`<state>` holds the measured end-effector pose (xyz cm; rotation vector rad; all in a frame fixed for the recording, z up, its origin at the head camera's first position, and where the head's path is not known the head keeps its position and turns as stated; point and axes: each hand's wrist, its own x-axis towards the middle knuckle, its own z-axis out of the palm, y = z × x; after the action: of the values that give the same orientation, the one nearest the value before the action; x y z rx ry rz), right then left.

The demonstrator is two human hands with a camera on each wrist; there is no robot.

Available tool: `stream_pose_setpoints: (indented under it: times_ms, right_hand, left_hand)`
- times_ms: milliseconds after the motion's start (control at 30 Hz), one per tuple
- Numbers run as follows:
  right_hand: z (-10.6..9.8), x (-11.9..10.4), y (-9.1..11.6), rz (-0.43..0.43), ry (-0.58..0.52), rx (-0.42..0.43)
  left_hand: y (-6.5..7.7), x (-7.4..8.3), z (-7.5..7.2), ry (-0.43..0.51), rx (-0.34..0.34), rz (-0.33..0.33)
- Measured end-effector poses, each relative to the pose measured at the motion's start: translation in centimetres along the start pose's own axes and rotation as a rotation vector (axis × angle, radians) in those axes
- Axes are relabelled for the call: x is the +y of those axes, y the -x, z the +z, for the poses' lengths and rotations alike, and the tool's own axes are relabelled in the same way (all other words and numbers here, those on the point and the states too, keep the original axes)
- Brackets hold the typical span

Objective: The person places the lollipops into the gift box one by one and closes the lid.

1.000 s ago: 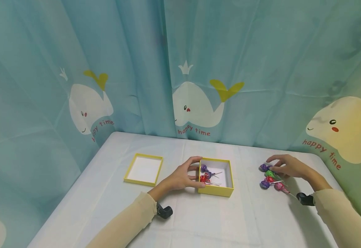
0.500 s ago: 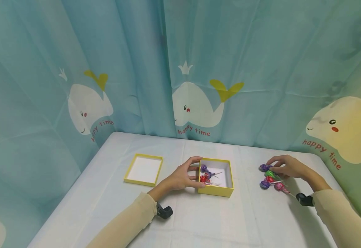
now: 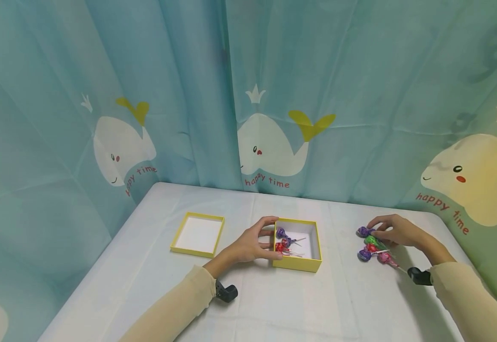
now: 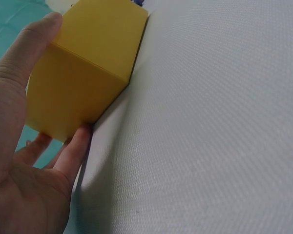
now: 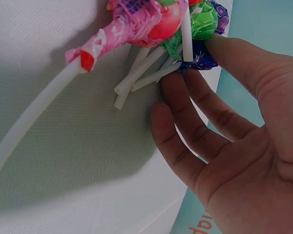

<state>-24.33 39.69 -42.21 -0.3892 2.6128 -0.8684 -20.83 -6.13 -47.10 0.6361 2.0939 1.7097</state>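
While L holds 1 box, R pinches lolly.

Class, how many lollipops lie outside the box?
5 visible: a purple lollipop pinched by the right hand; nearer the viewer, one green, one red, another purple, one pink. The hand may hide others.

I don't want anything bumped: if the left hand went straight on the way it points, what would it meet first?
The yellow box. The left hand already appears to touch it with thumb and fingers, so going straight on would likely press against the left wall; the palm's gap is unclear.
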Motion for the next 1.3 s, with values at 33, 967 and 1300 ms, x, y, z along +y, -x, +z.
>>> stream_pose_setpoints:
  times_ms: [33, 967, 1300]
  right_hand:
    - [0.0, 0.0, 0.0, 0.000, 0.001, -0.001]
    - [-2.1, -2.1, 0.8, -0.099, 0.059, 0.014]
    - [-3.8, -5.3, 1.8, -0.164, 0.038, 0.105]
  left_hand:
    - [0.0, 0.0, 0.0, 0.001, 0.000, -0.002]
    - [0.0, 0.1, 0.0, -0.022, 0.004, 0.006]
    - [0.0, 0.1, 0.1, -0.013, 0.007, -0.010]
